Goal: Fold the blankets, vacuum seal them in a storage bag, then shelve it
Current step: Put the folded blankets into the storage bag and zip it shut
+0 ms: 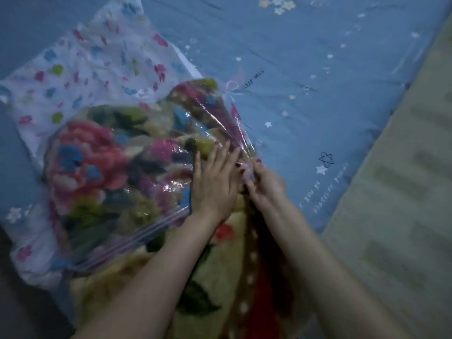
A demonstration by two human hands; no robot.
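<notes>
the left hand [215, 184] lies flat with its fingers straight and slightly spread, palm down, pressing on the flowered blanket [102, 167] where it sits inside the storage bag [80, 69]. its forearm reaches in from the lower left of the view. just beside it, the right hand [265, 182] has its fingers curled, pinching the gathered clear plastic at the bag's right edge, with the plastic pulled taut up and away from the pinch. the right forearm comes in from the lower right, and the two hands nearly touch.

the blanket is thick and plush, cream with large pink and red flowers, green leaves and a brown dotted border. its far part is inside the bag, while its near part spills out of the mouth toward the person. the bag is clear plastic printed with small pink, blue and green shapes; its far end lies flat and unfilled. a pale zip strip [137, 238] crosses the blanket at the bag's open mouth.

everything lies on a bed sheet [318, 69] of blue cloth with white stars and small lettering. to the right runs a pale greenish floor [403, 192], blurred.
</notes>
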